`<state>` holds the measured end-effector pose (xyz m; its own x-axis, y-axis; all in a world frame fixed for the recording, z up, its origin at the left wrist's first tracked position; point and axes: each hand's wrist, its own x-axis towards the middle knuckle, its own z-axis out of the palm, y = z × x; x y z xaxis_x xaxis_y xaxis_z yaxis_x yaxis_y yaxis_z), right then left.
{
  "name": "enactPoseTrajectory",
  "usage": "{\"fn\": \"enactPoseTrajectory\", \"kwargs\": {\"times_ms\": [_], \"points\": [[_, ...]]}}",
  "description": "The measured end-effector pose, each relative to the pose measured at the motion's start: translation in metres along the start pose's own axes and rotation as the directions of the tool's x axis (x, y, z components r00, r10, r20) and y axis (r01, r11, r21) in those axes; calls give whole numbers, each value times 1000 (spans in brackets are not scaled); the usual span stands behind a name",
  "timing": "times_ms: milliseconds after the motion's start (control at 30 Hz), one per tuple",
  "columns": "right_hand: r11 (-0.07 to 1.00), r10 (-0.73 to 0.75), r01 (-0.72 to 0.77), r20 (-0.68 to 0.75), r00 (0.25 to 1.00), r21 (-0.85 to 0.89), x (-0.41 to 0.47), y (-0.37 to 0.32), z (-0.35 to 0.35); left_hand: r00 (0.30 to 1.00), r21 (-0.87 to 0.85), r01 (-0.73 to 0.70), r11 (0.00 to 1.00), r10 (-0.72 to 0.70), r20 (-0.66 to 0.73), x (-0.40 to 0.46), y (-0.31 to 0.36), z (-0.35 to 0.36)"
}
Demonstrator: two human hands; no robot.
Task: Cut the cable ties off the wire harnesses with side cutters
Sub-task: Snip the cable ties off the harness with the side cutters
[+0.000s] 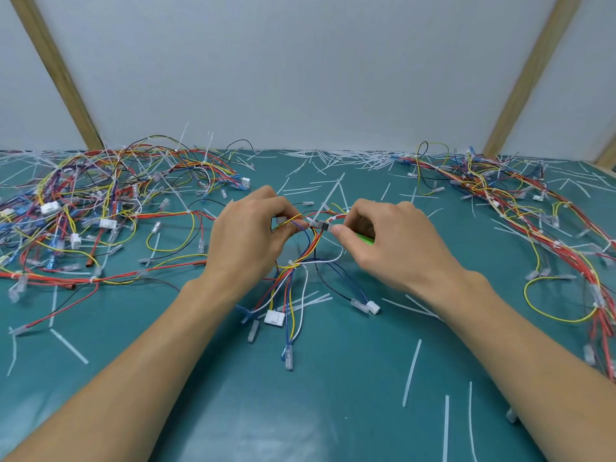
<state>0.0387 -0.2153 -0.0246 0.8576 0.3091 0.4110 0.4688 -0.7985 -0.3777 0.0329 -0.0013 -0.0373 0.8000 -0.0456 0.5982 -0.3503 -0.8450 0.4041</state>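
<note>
At the left of the teal mat (pixel 333 411) lies a big pile of harnesses (pixel 83 211). The left hand (pixel 250 235) pinches the wire harness (pixel 300 261) at its upper loop, lifted over the middle of the mat (connectors hang below). The right hand (pixel 383 241) is curled around green-handled side cutters (pixel 365 240), whose tip seems to meet a white cable tie (pixel 321 213). A second pile (pixel 533 211) lies at the right.

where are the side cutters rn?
Head view, just right of centre: the side cutters are in the right hand, green handle showing under the fingers, tips at the wire harness that the left hand holds.
</note>
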Motion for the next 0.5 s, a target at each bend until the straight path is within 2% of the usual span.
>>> {"fn": "enactPoseTrajectory", "kwargs": {"times_ms": [300, 500], "points": [[1000, 20, -20, 15, 1000, -11, 1, 3, 0, 998, -82, 58, 995, -60, -16, -2, 3, 5], [992, 33, -15, 141, 990, -124, -1, 1, 3, 998, -143, 62, 988, -61, 9, -3, 3, 6]]}}
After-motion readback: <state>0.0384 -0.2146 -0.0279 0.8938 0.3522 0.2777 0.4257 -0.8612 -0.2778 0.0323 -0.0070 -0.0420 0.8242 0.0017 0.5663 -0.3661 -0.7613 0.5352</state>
